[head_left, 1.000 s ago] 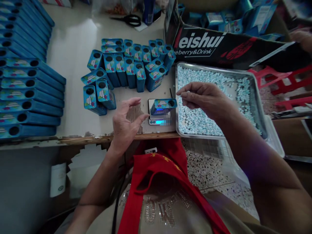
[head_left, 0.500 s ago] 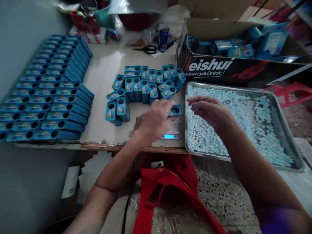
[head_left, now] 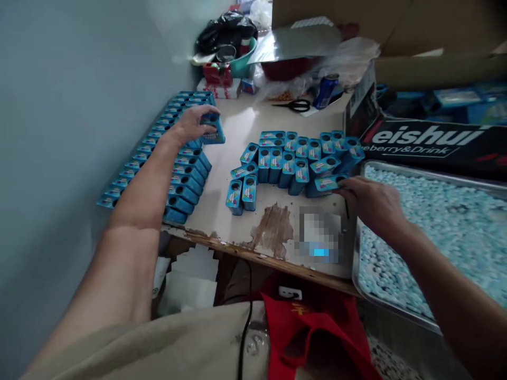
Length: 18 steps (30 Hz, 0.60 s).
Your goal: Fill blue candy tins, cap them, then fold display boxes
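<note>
My left hand (head_left: 194,122) reaches far left and is closed on a blue tin (head_left: 213,129), held just above the rows of stacked blue tins (head_left: 174,163) along the wall. My right hand (head_left: 370,203) grips another blue tin (head_left: 327,183) at the near right edge of the loose cluster of blue tins (head_left: 295,158) in the middle of the table. A small digital scale (head_left: 320,235) with a lit blue display sits bare near the table's front edge, just below my right hand.
A metal tray (head_left: 358,279) of small pale blue candies stands at the right. Behind it is a black cardboard box (head_left: 431,142) holding more blue packs. Scissors (head_left: 295,105), a can (head_left: 327,89) and bags lie at the back. A grey wall runs along the left.
My left hand lifted the tin off the scale and carried it left to the stacked rows. My right hand left the candy tray and took hold of a tin from the cluster. The view swung left.
</note>
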{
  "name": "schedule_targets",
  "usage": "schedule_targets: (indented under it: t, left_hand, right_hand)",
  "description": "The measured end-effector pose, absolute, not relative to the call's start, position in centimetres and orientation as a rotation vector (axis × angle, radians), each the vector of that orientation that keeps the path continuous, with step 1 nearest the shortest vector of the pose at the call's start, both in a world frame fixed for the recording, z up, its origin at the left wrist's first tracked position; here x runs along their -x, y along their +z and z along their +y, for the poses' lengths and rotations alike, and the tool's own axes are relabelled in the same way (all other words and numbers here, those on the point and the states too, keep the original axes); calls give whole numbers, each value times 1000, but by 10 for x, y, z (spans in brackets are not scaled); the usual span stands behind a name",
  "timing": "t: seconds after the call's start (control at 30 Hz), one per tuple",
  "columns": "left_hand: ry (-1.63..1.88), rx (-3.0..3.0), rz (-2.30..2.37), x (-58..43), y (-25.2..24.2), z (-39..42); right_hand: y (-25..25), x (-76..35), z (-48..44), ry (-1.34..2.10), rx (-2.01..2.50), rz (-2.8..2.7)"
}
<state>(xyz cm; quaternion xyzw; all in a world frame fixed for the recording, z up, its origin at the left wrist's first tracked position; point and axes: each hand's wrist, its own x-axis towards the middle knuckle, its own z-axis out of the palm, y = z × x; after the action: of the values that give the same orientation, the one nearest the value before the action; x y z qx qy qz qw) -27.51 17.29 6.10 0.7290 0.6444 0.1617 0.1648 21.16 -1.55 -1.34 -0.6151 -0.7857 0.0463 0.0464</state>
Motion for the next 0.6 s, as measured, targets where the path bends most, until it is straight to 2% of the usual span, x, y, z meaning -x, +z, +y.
schedule_targets:
  t: [0.13,0.37,0.6]
  left_hand:
    - [347,-1988,1766,297,38,157]
    - [521,-2043,1899,302,7,149]
    - [617,-2260,1928,278,25,107]
  right_hand:
    - [-4,-218,-66,178,1861,-2345]
    - [6,-198,-107,321,1968,-2349]
    - [16,-218,-108,539,1849,-1971]
